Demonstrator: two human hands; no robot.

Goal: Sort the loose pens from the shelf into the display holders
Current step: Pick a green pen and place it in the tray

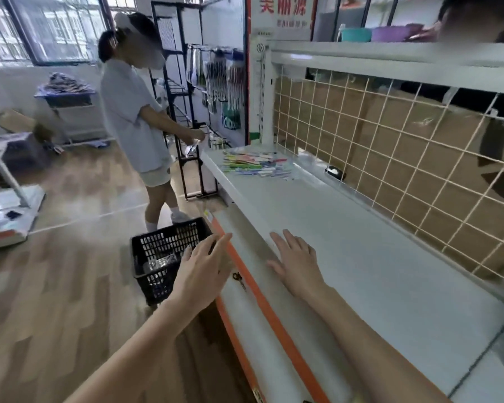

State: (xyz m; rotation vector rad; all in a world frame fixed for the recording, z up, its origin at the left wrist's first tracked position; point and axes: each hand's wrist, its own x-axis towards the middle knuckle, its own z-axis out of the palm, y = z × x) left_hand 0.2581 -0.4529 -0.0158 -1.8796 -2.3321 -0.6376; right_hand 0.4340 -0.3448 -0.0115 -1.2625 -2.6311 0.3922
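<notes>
A long white shelf point(376, 257) with an orange front edge is seen running away from the viewer, backed by a cream wire grid point(390, 158) over brown board. On the wooden floor just beside the shelf front a black basket point(146, 251) is set, with what looks like clear packaging inside. A second person point(131, 112) is seen standing at the far end, near a black rack, handling something small.

The loose pens point(256, 165) are left in 1 mixed, colourful heap at the far end of the shelf, well apart from both hands. No display holders can be made out, so sorting is judged not yet begun; every pen appears still to be placed.

The right hand point(296, 263) is laid flat on the shelf with fingers spread, gripping nothing. The left hand point(200, 270) is held open over the shelf edge, beside the basket, likewise empty.
</notes>
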